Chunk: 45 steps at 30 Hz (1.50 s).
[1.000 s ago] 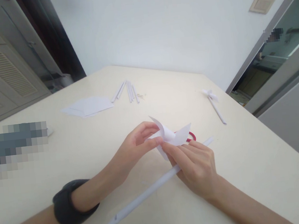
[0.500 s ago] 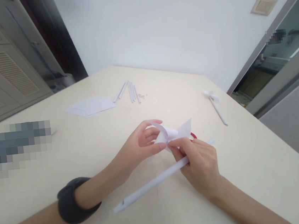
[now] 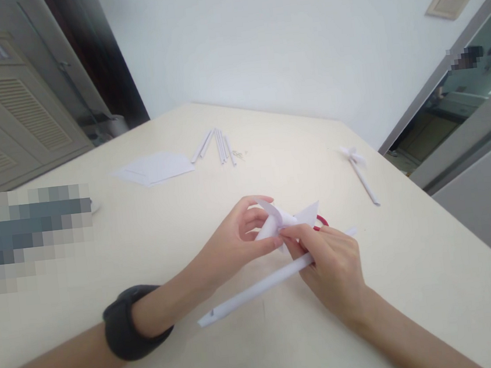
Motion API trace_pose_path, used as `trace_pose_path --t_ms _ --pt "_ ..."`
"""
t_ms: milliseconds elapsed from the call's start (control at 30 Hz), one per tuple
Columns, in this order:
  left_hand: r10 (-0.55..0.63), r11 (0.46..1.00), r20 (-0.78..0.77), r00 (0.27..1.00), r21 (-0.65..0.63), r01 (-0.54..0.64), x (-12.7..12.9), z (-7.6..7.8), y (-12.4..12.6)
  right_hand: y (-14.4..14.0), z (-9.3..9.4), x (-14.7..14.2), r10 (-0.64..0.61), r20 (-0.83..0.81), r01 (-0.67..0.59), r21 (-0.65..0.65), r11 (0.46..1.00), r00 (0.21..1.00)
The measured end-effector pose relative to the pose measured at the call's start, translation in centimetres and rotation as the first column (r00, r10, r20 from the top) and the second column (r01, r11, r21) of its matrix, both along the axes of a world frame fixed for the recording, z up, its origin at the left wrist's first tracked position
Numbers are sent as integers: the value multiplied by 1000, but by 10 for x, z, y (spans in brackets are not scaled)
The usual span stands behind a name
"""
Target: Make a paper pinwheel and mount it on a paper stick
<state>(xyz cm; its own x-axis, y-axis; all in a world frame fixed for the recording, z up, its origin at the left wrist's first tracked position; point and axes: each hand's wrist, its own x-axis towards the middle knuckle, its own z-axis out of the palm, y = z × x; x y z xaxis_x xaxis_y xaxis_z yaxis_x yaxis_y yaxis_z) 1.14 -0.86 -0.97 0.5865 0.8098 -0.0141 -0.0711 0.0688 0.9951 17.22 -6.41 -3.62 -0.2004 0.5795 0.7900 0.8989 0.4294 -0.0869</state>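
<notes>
Red loop (image 3: 322, 221): mostly hidden behind the folded paper (image 3: 291, 219) and the right hand (image 3: 333, 265) — what it belongs to cannot be told.
Paper stick (image 3: 257, 291): its middle is covered by the right hand.
Small bits (image 3: 239, 153) beside the far sticks (image 3: 219, 144): too small to identify.
Left edge: a blurred patch (image 3: 27, 236) hides what lies there.
Forearms: cut off by the bottom edge.
</notes>
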Motion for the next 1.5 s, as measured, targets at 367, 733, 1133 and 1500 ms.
trace_pose_path --t_ms 367,733,1133,1500 --pt "55 997 -2 998 49 -55 -4 -5 11 -4 7 -1 -4 -13 2 -98 995 1000" --pt "290 947 266 920 57 -315 -22 2 34 -1 25 8 -228 -236 90 -482 871 944" --pt "136 989 374 917 5 -149 -22 20 30 4 30 12 -262 -345 19 -573 820 901" --pt "88 996 407 909 -34 -81 -23 17 30 4 15 11 -223 -314 11 -556 831 923"
